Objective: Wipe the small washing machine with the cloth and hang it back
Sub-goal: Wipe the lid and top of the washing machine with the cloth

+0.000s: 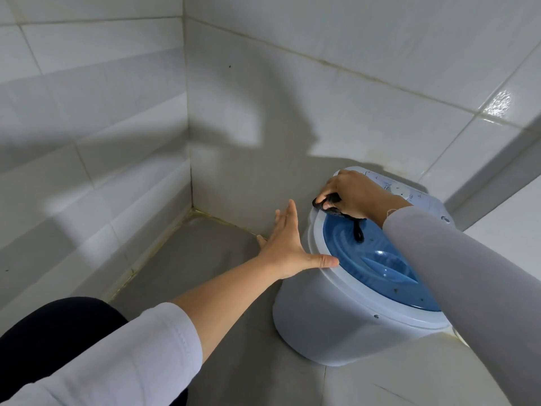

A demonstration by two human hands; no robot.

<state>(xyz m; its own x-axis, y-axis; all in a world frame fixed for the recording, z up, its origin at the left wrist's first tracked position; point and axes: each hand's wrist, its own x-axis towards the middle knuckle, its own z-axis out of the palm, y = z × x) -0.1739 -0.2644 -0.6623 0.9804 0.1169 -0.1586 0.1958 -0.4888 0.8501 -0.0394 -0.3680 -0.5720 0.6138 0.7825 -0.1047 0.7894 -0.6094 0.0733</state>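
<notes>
The small washing machine [322,323] is a white round tub with a blue lid [377,259], standing on the grey floor at the right against the tiled wall. My right hand [354,194] is closed on a small black cloth [336,208] and presses it onto the far rim of the machine; a strand of the cloth hangs over the lid. My left hand [288,244] is flat with fingers spread, its thumb resting on the left rim and the palm against the machine's side.
White tiled walls [117,112] meet in a corner at the centre left. Grey floor [190,265] lies left of the machine. A control panel [401,189] sits on the machine's far edge. My dark-clothed knee [58,326] is at the bottom left.
</notes>
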